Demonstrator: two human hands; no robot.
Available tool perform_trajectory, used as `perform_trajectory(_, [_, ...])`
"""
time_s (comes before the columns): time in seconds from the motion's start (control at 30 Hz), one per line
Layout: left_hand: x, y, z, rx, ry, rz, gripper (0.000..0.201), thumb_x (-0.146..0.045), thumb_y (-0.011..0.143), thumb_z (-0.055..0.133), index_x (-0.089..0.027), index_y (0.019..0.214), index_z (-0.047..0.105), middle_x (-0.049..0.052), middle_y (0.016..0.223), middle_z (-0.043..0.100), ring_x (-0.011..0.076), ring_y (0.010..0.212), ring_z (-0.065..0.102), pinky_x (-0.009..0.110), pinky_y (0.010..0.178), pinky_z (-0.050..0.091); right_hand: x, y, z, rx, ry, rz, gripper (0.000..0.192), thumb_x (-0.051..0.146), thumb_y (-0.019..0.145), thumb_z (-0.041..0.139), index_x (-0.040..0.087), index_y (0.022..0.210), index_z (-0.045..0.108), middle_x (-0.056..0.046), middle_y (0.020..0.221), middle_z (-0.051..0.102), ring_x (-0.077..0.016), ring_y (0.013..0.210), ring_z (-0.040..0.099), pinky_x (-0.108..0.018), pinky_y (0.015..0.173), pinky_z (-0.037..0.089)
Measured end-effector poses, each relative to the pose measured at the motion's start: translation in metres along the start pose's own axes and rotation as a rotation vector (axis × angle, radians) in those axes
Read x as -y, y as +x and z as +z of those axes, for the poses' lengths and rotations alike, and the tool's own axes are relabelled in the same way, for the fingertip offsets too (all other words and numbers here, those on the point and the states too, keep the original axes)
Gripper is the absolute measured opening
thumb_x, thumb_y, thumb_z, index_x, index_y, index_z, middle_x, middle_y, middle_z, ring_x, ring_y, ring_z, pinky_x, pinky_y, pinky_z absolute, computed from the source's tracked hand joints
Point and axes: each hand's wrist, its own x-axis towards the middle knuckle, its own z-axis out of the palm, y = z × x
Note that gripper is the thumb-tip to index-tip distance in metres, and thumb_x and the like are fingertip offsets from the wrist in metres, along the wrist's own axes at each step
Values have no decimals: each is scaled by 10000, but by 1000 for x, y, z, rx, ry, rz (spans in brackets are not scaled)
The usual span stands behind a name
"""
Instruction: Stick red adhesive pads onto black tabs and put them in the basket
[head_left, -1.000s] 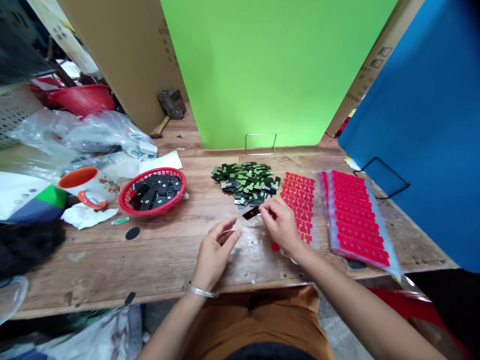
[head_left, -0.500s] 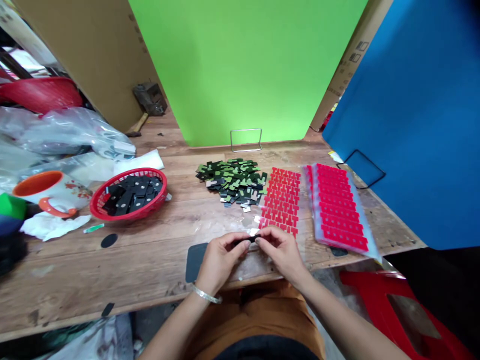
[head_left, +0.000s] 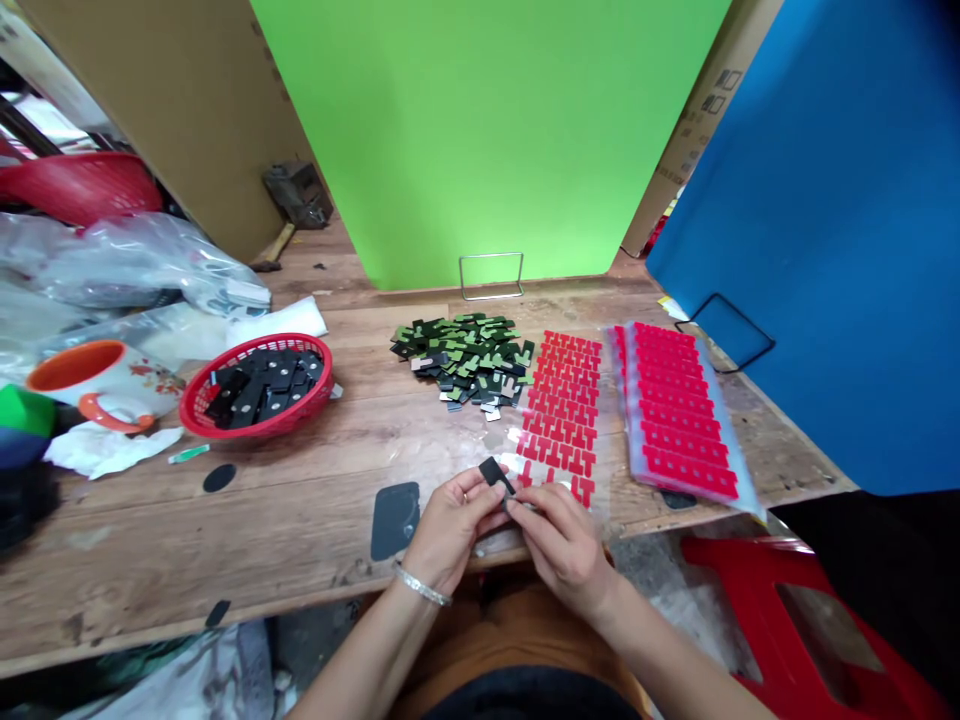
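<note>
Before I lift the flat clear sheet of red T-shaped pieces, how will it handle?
The flat clear sheet of red T-shaped pieces likely bends easily, lying thin on the brown wooden table. Probably light, with little thickness showing. It might slip, given its gloss.

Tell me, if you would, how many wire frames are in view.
2: a silver wire frame at the foot of the green board, and a black wire frame at the lower edge of the blue board. Others may be hidden.

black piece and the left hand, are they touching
Touching: the head view shows the left hand gripping the black piece, its thumb lying over it.
</note>
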Motion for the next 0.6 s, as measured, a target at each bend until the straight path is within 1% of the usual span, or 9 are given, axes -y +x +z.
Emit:
perform_trajectory(0.07, [-1, -1, 2, -25, 21, 32, 283, -205, 686, 687, -99, 935, 607, 94, 885, 667, 138, 767, 616, 247, 747, 481, 6, -2, 2, -42, 108, 163, 382, 69, 808, 487, 218, 1157, 530, -94, 1039, 589, -196, 932, 550, -346, 780, 474])
perform_trajectory(0.13, [-1, -2, 6, -31, 34, 66, 269, -214, 694, 678, -99, 926, 603, 91, 877, 669, 140, 775, 620, 243, 767, 471, 12, -3, 6, -88, 268, 427, 305, 141, 829, 491, 204, 1125, 527, -80, 965, 602, -171, 831, 570, -301, 707, 484])
perform_trajectory(0.2, [0, -3, 10, -19, 58, 89, 255, -227, 712, 660, -106, 927, 596, 87, 883, 669, 141, 790, 620, 248, 788, 462, 16, 0, 9, -96, 450, 670, 192, 226, 836, 508, 188, 1017, 557, -50, 847, 611, -141, 703, 562, -249, 606, 469])
perform_trajectory(0.27, [0, -4, 12, -2, 115, 105, 247, -242, 729, 641, -119, 935, 588, 81, 895, 668, 142, 808, 616, 249, 794, 455, 17, 4, 9, -85, 592, 807, 128, 280, 829, 520, 174, 876, 573, -23, 747, 600, -118, 622, 532, -220, 553, 435])
perform_trajectory(0.33, [-1, -5, 9, 7, 244, 134, 236, -255, 727, 638, -135, 923, 584, 66, 878, 669, 144, 800, 615, 246, 770, 456, 15, 8, 5, -77, 652, 846, 132, 290, 822, 524, 166, 791, 559, 0, 676, 572, -100, 572, 499, -204, 527, 403])
perform_trajectory(0.4, [-5, -6, 4, 5, 479, 207, 203, -269, 718, 637, -152, 878, 591, 42, 825, 669, 147, 760, 612, 236, 718, 458, 14, 11, -4, -44, 618, 813, 118, 264, 822, 515, 167, 761, 544, 16, 644, 542, -93, 563, 479, -195, 523, 380])
perform_trajectory(0.5, [-12, -8, -3, 41, 942, 337, 170, -276, 731, 606, -197, 880, 622, 17, 834, 675, 163, 772, 612, 246, 721, 447, 11, 15, -22, 109, 427, 662, 85, 196, 808, 509, 172, 744, 559, 20, 656, 532, -96, 596, 474, -200, 559, 364])
perform_trajectory(0.57, [-15, -10, -4, 113, 1189, 352, 183, -273, 755, 567, -244, 917, 646, 3, 894, 683, 174, 831, 616, 261, 775, 432, 8, 16, -34, 212, 345, 595, 80, 169, 799, 506, 179, 766, 578, 17, 687, 556, -101, 621, 492, -203, 584, 368])
perform_trajectory(0.6, [-16, -11, -4, 138, 1268, 340, 188, -275, 765, 550, -262, 922, 652, -5, 908, 686, 177, 846, 618, 266, 791, 427, 4, 15, -40, 230, 330, 598, 83, 169, 801, 501, 182, 788, 582, 14, 705, 568, -106, 634, 505, -204, 593, 374])
